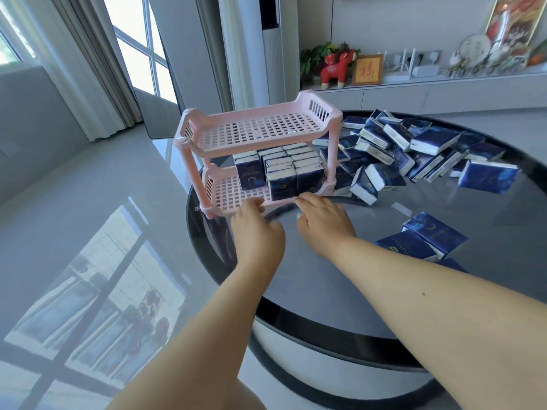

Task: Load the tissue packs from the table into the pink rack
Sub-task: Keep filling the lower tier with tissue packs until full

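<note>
Pink two-tier plastic rack (257, 128) stands at the left edge of a round dark glass-topped table (340, 276), long side toward the person. Top shelf bare lattice. Bottom shelf holds rows of navy-blue tissue packs (281, 168) standing upright, filling the right and middle part; left end of that shelf shows open lattice. Both arms reach forward to the rack's front lower rail. Left hand (256, 230) back-up, fingers curled forward with tips at the front rim of the bottom shelf, touching it; whether it actually grips the rim, can't tell. Right hand (322, 218) just beside it, fingers bent and tips against the front pack (282, 186) in the nearest row, at the rail; thumb tucked under, one pale nail visible; can't tell if it pinches the pack or only pushes it. Hands near each other, not touching. Right of the rack, a loose heap of the same packs (414, 149) lies jumbled on the tabletop, some tilted, some flat, nearest ones touching the rack's right leg. Two more packs (423, 236) lie apart, closer to the person, beside the right forearm. Behind: white low cabinet (414, 96) with a red toy animal (336, 69) and a framed character plaque (367, 69).
</note>
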### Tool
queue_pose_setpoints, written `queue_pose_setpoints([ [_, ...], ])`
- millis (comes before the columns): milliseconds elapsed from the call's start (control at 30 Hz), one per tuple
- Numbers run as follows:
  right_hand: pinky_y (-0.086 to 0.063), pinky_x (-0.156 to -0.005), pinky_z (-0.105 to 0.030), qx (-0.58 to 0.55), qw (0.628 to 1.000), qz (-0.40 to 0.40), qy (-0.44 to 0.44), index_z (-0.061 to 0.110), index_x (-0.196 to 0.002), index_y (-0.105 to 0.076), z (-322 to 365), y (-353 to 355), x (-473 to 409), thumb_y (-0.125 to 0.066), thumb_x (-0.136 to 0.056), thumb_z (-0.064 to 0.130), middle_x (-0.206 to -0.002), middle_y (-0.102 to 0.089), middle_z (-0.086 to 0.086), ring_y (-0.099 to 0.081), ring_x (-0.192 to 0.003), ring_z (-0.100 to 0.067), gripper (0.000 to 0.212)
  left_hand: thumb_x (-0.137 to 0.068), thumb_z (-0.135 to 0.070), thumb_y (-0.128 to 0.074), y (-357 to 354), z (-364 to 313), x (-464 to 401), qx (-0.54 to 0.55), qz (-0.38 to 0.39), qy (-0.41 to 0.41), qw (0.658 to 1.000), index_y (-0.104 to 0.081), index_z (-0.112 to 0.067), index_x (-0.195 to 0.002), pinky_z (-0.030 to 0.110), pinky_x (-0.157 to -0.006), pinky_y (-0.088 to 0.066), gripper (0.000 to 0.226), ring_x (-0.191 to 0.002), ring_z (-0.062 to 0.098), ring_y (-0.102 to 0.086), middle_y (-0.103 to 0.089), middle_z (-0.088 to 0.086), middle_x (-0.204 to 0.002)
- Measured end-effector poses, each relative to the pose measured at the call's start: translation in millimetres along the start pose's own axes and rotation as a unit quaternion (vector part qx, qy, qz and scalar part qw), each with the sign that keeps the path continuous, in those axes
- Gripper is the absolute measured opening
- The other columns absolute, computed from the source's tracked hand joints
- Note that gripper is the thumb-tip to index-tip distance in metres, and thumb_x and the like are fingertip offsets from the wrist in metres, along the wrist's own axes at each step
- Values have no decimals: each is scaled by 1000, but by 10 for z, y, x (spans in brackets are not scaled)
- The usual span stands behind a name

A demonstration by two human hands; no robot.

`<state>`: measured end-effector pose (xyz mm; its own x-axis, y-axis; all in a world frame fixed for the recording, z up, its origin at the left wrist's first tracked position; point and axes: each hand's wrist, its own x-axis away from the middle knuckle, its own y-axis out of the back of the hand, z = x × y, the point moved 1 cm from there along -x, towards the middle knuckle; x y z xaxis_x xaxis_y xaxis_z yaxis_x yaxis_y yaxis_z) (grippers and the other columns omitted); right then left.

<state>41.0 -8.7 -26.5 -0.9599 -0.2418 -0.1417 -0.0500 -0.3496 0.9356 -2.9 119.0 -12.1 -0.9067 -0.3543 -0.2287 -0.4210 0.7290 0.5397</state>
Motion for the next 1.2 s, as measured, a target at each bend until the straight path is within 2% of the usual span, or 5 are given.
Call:
queue_pose_setpoints([
  [167,-31,-107,-38,-106,992,42,-59,21,-148,-28,26,259,89,-31,-99,30,-155,-23,3,-32,-136,-25,49,-86,-6,-52,-117,-55,321,-7,105,2,994,-51,-14,-125,29,-87,-44,40,-113,18,-52,-56,1,-123],
  [500,-40,-88,-36,-89,951,-207,-213,13,-117,-57,-962,994,732,-56,-89,35,-120,-52,-9,-49,-111,-28,35,-93,-57,-45,-583,-525,763,-164,218,-70,960,-48,-21,-137,37,-106,-29,57,-134,26,-28,-47,1,-139],
  [667,-46,-93,-40,-78,922,-76,-372,15,-120,-58,-1488,850,1064,-50,-78,70,-121,-51,-15,-52,-111,-34,70,-86,-72,-40,-755,-724,956,-232,240,-112,936,-47,-22,-136,40,-109,-23,71,-135,26,-25,-41,1,-143],
  [1000,-54,-69,-36,-185,928,-83,-314,24,-88,-54,-1523,792,1175,-69,-75,56,-82,-62,6,-63,-76,-20,38,-88,-25,-67,-551,-544,932,56,186,-37,980,-45,-30,-103,22,-58,-39,26,-85,17,-51,-51,-3,-99],
  [1200,-45,-63,-26,-338,895,-229,-180,22,-88,-62,-1326,973,1184,-76,-77,23,-82,-66,6,-60,-74,-14,18,-92,-16,-62,-432,-356,847,160,173,-8,972,-51,-38,-99,26,-60,-44,25,-64,12,-48,-58,0,-89],
])
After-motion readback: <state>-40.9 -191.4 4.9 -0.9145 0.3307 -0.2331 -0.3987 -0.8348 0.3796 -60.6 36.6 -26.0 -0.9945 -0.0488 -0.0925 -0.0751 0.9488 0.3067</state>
